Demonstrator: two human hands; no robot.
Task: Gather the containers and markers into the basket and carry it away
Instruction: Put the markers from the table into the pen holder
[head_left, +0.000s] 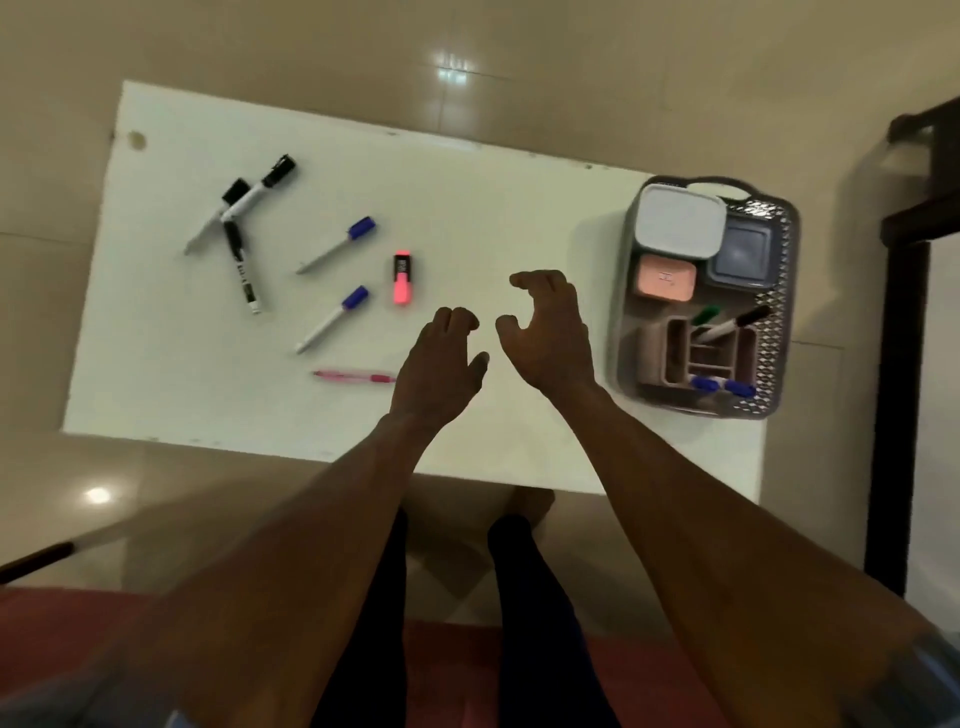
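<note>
Head view: left hand (441, 358) and right hand (550, 332) hover over the smooth white table (493, 218), fingers loosely curled, holding nothing. Grey plastic lattice-walled basket (774, 322) sits at the table's right end w/ a white square lid (680, 221), grey-blue container (740, 252), pink box (666, 279) (label too blurred to read) and a compartmented organizer (675, 348) w/ markers. Left on the table: three black-capped markers (260, 189), two blue-capped markers (337, 247), a pink highlighter (402, 278), a pink pen (353, 376).
</note>
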